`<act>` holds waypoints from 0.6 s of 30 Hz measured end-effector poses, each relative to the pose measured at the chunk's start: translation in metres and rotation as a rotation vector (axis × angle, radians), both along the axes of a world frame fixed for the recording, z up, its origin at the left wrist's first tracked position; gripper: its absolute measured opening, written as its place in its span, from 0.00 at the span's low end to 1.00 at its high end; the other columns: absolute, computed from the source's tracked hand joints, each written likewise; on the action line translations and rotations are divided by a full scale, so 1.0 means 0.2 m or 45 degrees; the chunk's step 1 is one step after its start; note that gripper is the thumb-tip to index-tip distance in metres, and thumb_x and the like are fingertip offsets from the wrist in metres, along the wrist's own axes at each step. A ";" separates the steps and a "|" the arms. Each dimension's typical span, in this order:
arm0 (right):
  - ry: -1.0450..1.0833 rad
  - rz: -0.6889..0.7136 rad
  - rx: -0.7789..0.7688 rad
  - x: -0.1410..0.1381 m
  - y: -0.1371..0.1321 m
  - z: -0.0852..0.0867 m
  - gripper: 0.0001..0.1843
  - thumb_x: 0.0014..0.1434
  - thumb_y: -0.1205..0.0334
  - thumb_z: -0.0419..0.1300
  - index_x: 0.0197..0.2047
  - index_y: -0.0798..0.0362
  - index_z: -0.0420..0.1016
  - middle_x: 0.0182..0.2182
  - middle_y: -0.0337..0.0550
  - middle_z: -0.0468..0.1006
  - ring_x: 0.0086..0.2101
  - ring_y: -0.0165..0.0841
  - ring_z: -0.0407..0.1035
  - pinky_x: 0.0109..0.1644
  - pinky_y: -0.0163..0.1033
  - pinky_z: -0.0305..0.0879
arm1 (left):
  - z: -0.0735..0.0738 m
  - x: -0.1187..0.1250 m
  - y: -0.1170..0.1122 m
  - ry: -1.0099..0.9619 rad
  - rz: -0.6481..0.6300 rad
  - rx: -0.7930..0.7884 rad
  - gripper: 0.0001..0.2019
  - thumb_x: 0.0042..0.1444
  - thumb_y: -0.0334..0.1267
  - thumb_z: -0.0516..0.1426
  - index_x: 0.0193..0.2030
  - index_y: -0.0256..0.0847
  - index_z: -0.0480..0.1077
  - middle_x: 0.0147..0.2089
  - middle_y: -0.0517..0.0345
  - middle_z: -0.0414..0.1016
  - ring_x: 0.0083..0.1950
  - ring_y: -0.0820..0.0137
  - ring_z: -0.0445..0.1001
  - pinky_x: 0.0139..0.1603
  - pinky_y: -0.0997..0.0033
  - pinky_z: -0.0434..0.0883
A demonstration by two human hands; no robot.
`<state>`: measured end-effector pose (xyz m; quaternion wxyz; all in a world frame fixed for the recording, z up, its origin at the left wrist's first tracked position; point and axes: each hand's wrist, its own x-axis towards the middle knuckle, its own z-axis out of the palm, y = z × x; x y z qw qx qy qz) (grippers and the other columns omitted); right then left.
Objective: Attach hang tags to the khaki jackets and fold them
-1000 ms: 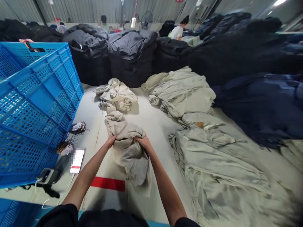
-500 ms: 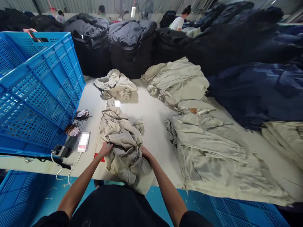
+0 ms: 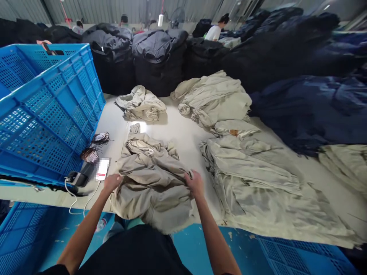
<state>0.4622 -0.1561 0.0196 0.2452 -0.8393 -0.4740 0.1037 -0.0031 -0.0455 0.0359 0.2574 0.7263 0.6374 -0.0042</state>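
Observation:
A rumpled khaki garment (image 3: 155, 179) lies on the white table in front of me, its near end hanging over the edge. My left hand (image 3: 112, 182) pinches its left side. On the opposite side my right hand (image 3: 195, 183) is closed on the cloth. Between the hands the fabric is spread wide with loose folds; which kind of garment it is, I cannot tell. Beyond it sits a smaller crumpled khaki piece (image 3: 142, 103). To the right lies a stack of similar khaki garments (image 3: 258, 179), with another khaki heap (image 3: 215, 97) behind.
A large blue crate (image 3: 48, 114) stands on the table's left. Beside it are bundles of tags with dark strings (image 3: 91, 154), a phone (image 3: 102, 169) and a cabled black device (image 3: 77, 178). Dark bundles (image 3: 159, 57) line the back; navy cloth (image 3: 309, 110) lies right. A person (image 3: 213, 32) is behind.
Both hands have moved apart, the left one leftward and the right one rightward. The bunched garment between them is now stretched wider.

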 end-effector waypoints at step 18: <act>-0.124 0.621 -0.492 0.18 0.75 0.04 0.29 0.61 0.44 0.56 0.59 0.55 0.72 0.55 0.58 0.74 0.54 0.47 0.68 0.57 0.45 0.61 | 0.05 0.45 0.32 0.196 0.067 0.214 0.30 0.66 0.57 0.45 0.68 0.40 0.57 0.65 0.40 0.65 0.61 0.56 0.71 0.55 0.62 0.69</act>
